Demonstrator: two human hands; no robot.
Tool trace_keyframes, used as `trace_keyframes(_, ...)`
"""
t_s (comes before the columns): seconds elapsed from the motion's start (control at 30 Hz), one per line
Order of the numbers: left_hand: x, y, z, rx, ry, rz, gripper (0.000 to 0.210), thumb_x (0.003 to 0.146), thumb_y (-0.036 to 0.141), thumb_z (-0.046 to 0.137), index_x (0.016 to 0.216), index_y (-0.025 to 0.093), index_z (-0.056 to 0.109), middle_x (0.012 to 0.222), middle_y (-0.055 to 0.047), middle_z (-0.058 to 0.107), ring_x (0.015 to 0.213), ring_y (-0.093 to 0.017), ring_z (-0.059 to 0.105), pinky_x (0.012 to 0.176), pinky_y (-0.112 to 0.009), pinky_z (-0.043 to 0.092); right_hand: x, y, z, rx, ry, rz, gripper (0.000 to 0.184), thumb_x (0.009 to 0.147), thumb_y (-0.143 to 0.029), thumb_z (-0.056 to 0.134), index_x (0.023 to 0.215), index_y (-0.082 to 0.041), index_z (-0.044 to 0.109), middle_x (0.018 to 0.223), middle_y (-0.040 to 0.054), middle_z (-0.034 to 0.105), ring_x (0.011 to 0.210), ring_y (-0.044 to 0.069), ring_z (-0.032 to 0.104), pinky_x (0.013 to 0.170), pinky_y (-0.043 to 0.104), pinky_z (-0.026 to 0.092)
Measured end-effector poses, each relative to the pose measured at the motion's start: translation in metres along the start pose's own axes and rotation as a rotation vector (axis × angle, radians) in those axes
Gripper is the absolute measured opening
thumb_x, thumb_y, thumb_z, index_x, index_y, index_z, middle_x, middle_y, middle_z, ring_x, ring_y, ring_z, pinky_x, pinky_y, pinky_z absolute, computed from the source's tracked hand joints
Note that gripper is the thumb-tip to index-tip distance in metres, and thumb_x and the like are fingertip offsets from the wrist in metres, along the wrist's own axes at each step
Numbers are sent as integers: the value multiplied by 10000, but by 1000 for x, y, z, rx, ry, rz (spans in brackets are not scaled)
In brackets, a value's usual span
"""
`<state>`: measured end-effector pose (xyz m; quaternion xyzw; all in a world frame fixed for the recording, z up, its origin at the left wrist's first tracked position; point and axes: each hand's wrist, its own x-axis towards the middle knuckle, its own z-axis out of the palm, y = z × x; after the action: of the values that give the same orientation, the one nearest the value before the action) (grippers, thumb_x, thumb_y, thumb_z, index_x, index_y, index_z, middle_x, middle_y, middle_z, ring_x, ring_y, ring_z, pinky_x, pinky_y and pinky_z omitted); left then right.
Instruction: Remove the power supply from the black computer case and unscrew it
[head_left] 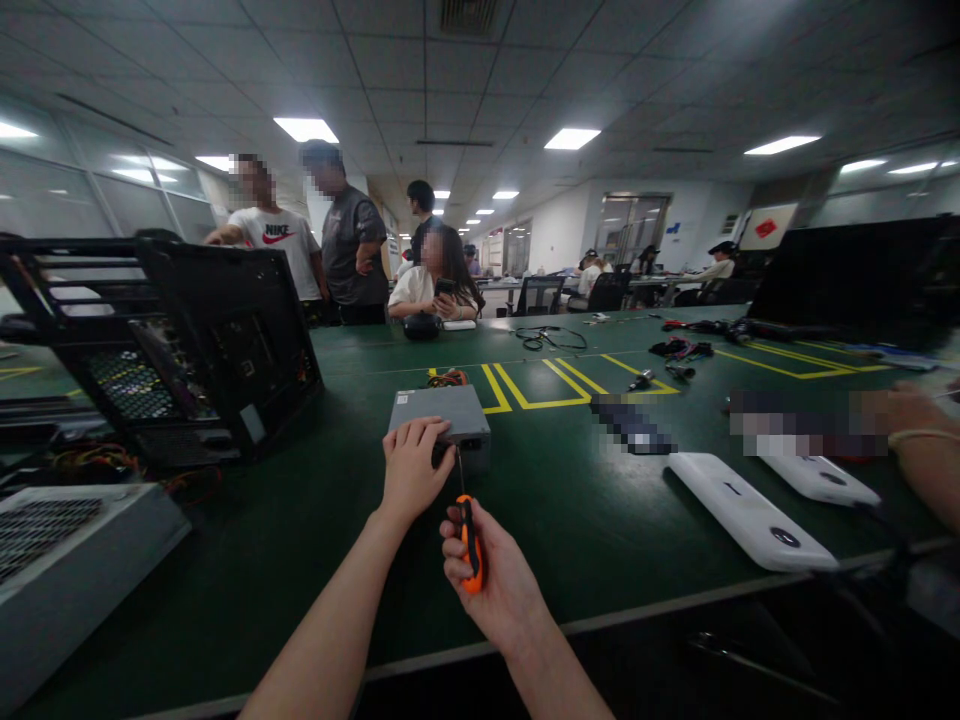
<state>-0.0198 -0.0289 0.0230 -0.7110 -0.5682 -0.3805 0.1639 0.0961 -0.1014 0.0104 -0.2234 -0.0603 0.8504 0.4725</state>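
Note:
A grey metal computer power supply (474,410) sits on the green table in front of me, with coloured wires (448,378) at its far side. My left hand (415,462) grips its near left part, fingers over the top and thumb at the front face. In my right hand (491,570) is a screwdriver (469,545) with an orange and black handle, the fingers wrapped round it. Its thin shaft points up and away to the front face of the power supply, beside my left thumb. Whether the tip sits in a screw is too small to tell.
An open black computer case (247,350) stands at the left, with a larger grey metal box (90,560) before it. White power banks (750,510) and cables (551,338) lie on the table (585,530). Another person's hand (919,420) reaches in at the right. Several people are beyond the table.

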Motion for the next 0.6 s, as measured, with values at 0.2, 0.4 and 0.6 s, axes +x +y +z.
trace_keyframes(0.2, 0, 0, 0, 3, 0, 6, 274, 769, 278, 487, 1036, 260, 542, 1104, -37, 557, 1029, -213, 457, 869, -386, 284, -2, -2, -1, 55, 6, -11, 207, 868, -197, 405, 755, -87, 540, 652, 44, 536, 455, 32, 440, 372, 104, 317)
trace_keyframes(0.4, 0, 0, 0, -3, 4, 3, 279, 759, 269, 497, 1032, 258, 551, 1098, -49, 560, 1028, -219, 460, 872, -390, 287, 0, -1, -4, 9, -57, 34, 225, 860, -242, 427, 838, -71, 572, 635, 35, 515, 444, 33, 428, 372, 108, 306)
trace_keyframes(0.6, 0, 0, 0, -4, 5, 2, 282, 757, 266, 500, 1034, 262, 550, 1096, -45, 562, 1029, -220, 460, 868, -388, 293, 0, -1, -3, 33, 5, -34, 129, 809, -170, 506, 703, -104, 536, 647, 44, 530, 456, 28, 423, 355, 91, 273)
